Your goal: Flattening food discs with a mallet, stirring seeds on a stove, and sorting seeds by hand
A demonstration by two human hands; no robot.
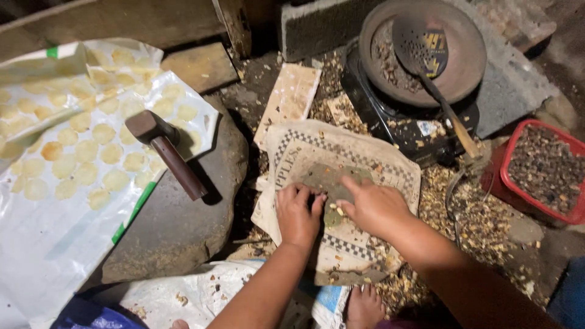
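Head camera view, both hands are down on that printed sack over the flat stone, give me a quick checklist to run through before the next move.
1. Left hand and right hand both resting on the printed sack: ok.
2. Hands free of tools: ok, though what the fingers pinch is too small to tell.
3. Hammer lying apart on the big dark stone, away from the fingers: ok.
4. White sheet with flattened pale discs kept apart from the husks: ok.
5. Pan on the stove hot or not: cannot tell.
6. Bare toes close to the sack's edge: not ok.
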